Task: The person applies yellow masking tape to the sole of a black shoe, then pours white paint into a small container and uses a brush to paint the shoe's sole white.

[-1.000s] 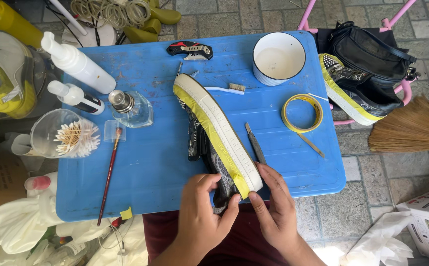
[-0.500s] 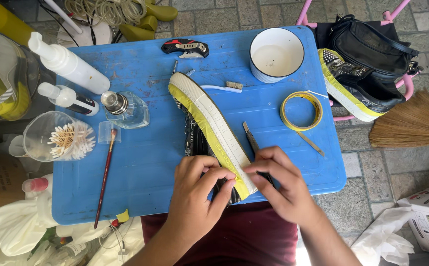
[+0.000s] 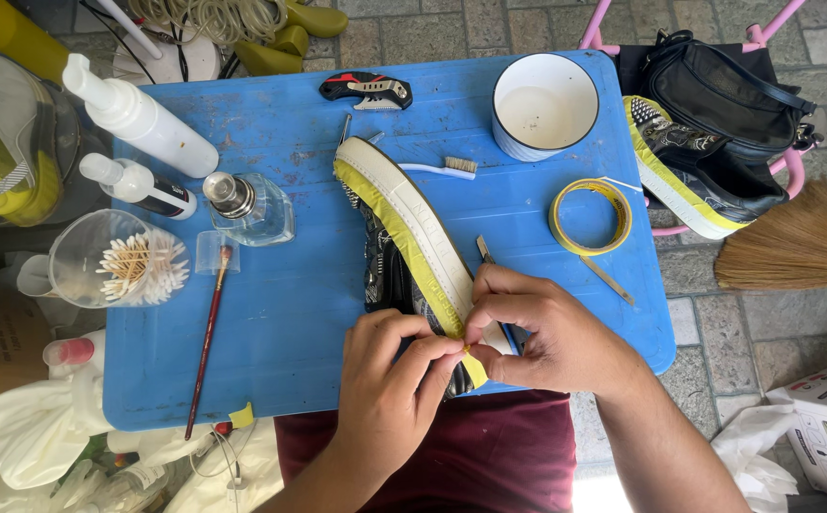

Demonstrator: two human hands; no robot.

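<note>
Both the left hand [image 3: 390, 380] and right hand [image 3: 542, 332] are pinching yellow tape [image 3: 390, 214] onto the near end of the shoe [image 3: 413, 256] lying on the blue counter [image 3: 280, 332], fingers closed on it, most of the sole edge already lying masked

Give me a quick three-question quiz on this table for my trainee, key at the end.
1. True or false: both hands pinch the yellow tape on the shoe.
2. What lies inside the clear cup: A brushes, B cotton swabs, C screws?
3. Which item lies between the white bowl and the shoe?

Key: 1 true: the left hand and right hand meet at the sole's near end. 2 B. 3 the toothbrush.
</note>
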